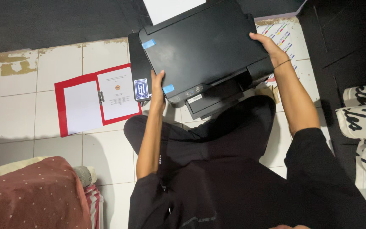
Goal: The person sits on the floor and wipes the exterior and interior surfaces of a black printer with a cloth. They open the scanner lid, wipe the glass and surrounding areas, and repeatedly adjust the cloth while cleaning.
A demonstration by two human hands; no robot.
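Dim, flat indoor light; soft sheen on black printer (204, 46); sharp focus, dark corners.

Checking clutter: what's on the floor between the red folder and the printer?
Head view: nothing separate. The red folder runs right up to the printer; the left hand grips the printer's corner just beside the folder's edge.

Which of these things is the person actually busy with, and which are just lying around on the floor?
In hand:
black printer, held at its sides by the left hand and right hand
white sheet in its rear feed

Lying about:
open red folder with papers
red spotted cushion
lettered white fabric
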